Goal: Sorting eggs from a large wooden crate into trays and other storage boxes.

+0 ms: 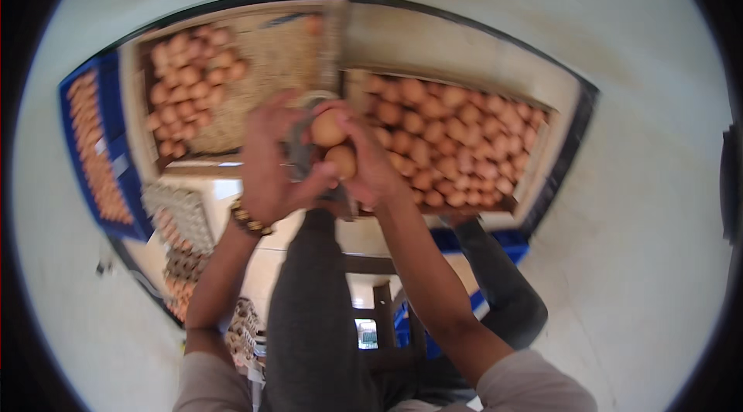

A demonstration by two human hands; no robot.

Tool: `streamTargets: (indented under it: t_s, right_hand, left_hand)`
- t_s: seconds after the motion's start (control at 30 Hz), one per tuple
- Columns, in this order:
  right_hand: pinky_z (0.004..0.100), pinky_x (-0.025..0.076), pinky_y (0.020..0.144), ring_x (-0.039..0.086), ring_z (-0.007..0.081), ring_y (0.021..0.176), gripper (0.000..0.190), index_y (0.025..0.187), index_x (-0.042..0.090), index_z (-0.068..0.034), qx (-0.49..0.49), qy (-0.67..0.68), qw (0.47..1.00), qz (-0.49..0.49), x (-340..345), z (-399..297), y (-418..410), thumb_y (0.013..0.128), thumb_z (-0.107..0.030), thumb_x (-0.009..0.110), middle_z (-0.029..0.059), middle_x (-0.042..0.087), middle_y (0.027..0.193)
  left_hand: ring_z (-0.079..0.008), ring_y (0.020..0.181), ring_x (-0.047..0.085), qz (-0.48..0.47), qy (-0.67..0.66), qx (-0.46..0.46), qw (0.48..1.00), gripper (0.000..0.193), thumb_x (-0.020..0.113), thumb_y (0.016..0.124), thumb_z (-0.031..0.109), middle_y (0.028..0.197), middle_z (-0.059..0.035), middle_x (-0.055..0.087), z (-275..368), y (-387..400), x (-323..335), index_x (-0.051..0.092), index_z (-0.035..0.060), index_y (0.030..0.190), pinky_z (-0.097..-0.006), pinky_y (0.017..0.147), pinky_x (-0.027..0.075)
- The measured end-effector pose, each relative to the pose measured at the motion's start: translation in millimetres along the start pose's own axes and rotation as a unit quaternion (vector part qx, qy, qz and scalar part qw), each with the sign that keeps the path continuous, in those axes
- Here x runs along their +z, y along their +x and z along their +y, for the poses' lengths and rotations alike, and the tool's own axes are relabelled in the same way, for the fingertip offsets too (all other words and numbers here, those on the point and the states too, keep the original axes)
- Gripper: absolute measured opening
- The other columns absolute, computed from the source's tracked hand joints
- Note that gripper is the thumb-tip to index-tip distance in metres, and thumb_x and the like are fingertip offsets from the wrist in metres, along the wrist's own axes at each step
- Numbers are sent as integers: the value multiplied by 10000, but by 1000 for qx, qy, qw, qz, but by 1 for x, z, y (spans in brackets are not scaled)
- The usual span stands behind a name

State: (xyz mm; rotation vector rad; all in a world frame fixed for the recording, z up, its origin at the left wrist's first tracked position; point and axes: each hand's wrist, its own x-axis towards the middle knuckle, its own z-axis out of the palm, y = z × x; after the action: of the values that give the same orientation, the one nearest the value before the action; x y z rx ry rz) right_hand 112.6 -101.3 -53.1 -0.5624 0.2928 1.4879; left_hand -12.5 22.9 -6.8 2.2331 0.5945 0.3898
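Observation:
In front of me, between the two wooden crates, my hands are close together. My right hand (368, 165) holds brown eggs, two of them plainly visible: an upper egg (328, 128) and a lower egg (341, 161). My left hand (268, 159), with a beaded bracelet on its wrist, is at the left of a grey cloth (300, 148); its thumb reaches to the lower egg. The hand is blurred, and whether it grips the cloth cannot be told. Brown eggs (188, 87) lie in the left crate, and many more eggs (453, 139) fill the right one.
The left wooden crate (273, 52) has a rough tan bottom. The right wooden crate (537, 148) is beside it. A blue crate (129, 180) of eggs stands far left. Below it are egg trays (184, 209), some holding eggs. My legs (310, 307) are below my hands.

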Motion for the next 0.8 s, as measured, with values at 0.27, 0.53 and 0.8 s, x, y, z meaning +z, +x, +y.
streamTargets:
  t_s: [0.27, 0.53, 0.8]
  right_hand:
    - [295, 519, 503, 641, 178, 744, 327, 1244, 499, -115, -211, -282, 769, 533, -170, -50, -183, 975, -297, 533, 76, 578, 1053]
    - [473, 524, 863, 635, 428, 980, 626, 1193, 498, 87, -181, -495, 369, 765, -274, -82, -226, 892, -432, 676, 287, 624, 1088]
    - [546, 520, 874, 638, 476, 983, 715, 1185, 508, 101, -143, -301, 304, 892, -296, -61, -179, 864, -518, 670, 309, 620, 1150]
  left_hand:
    - [-269, 1155, 554, 45, -66, -188, 979, 423, 553, 969, 50, 1346, -156, 507, -55, -35, 18, 420, -16, 1365, -394, 976, 457]
    - [-267, 1063, 602, 6, -19, -224, 974, 384, 550, 986, 65, 1303, -169, 521, -74, -51, 18, 437, -10, 1345, -395, 905, 489]
    - [-262, 1038, 614, -19, 5, -216, 976, 336, 553, 987, 75, 1290, -165, 518, -79, -56, 3, 472, -13, 1301, -387, 875, 503]
